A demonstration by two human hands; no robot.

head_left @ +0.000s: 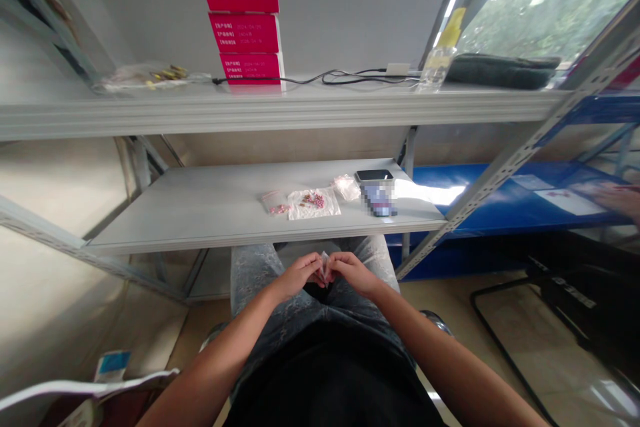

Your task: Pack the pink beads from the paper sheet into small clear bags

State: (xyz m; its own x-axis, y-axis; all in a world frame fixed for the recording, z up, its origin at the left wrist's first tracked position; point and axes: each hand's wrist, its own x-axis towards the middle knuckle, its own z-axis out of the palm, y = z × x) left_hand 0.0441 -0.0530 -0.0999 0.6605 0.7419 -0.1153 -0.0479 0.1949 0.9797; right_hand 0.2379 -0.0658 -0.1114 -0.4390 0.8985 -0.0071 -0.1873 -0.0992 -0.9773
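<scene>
Over my lap, both hands meet on a small clear plastic bag. My left hand pinches it from the left, while my right hand grips its right side. The fingers cover much of the bag, and I cannot make out what is inside. On the grey shelf just beyond, small pink and red beads lie on a flattened white plastic sheet. Left of it rests a clear zip bag with pink beads in it. A bunched pile of clear bags sits to the right.
Two phones lie at the right, a dark one and a lit one. The upper shelf holds stacked red boxes, a cable, a spray bottle and a dark pouch. A person's hand shows at far right.
</scene>
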